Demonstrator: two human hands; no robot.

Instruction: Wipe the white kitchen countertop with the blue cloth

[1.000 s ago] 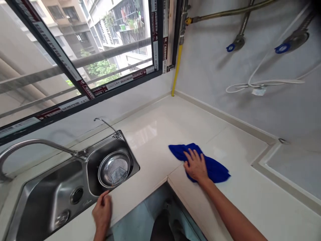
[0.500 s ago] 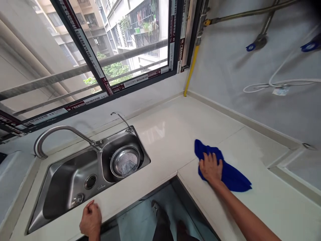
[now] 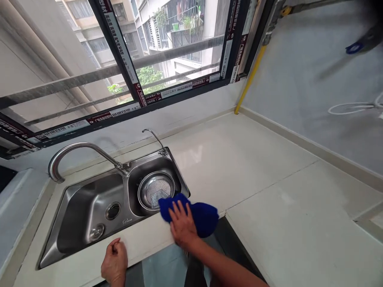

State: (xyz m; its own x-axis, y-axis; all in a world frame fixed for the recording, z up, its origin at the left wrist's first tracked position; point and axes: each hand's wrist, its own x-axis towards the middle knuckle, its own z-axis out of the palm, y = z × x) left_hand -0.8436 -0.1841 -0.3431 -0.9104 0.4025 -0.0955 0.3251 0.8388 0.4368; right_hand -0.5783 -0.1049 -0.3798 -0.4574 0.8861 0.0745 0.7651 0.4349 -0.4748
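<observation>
My right hand [image 3: 183, 225] presses on a blue cloth [image 3: 205, 217], its fingers spread over the fabric. The cloth is bunched on the counter's front strip beside the sink's right corner, and part of it hangs past the counter edge. My left hand [image 3: 115, 261] rests at the front edge of the white countertop [image 3: 149, 233], fingers curled into a loose fist with nothing seen in it. Behind the hands is a double stainless steel sink [image 3: 80, 215]. Its smaller right bowl holds a round metal strainer basket [image 3: 160, 185] with a clear plastic packet [image 3: 157, 198] inside.
A curved tap [image 3: 80, 145] and a thin small spout [image 3: 154, 135] rise behind the sink. The countertop turns a corner to the right, with a seam across it. A yellow pipe [image 3: 251, 79] stands in the wall corner. A window [image 3: 140, 101] spans the back.
My right hand has moved left with the blue cloth, from the right counter section to beside the sink. The view has turned slightly left. My left hand stays at the front edge.
</observation>
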